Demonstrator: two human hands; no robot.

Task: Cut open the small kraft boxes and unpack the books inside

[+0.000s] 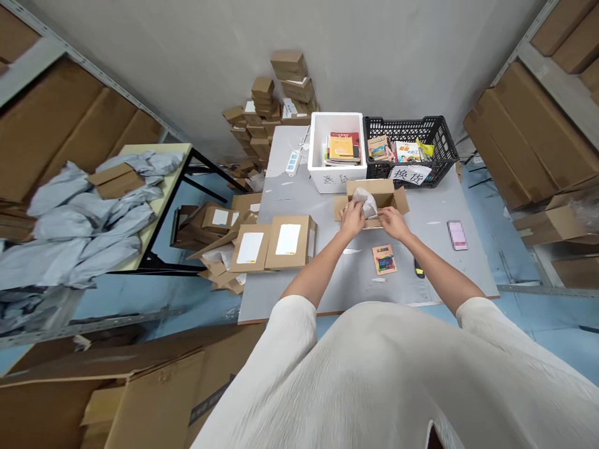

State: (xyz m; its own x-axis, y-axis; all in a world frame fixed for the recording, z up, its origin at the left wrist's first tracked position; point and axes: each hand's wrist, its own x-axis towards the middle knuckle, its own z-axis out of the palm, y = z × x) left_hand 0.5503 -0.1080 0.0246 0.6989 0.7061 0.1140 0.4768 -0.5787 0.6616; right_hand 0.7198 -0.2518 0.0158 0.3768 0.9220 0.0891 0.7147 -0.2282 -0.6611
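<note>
Gripping crumpled pale wrapping (367,201) with the left hand (353,218), over the left side of an open carton (386,198). Touching the carton's near side with the curled right hand (393,223); cannot tell whether pinching anything. Placed between the worktop's (327,287) middle and far edge: the carton, interior partly hidden. Possible tearing of the wrapping through snagging on a raised flap; possible tipping through uneven pulling. Also liable to be swept by a lowered forearm: the small booklet (384,259), nearer the front edge. Near the far edge, in the white bin (337,179): stacked books (341,148). By the far right corner, in the black crate (444,159): books and a yellow packet (425,148). Along the left edge: closed, labelled boxes (305,243).
</note>
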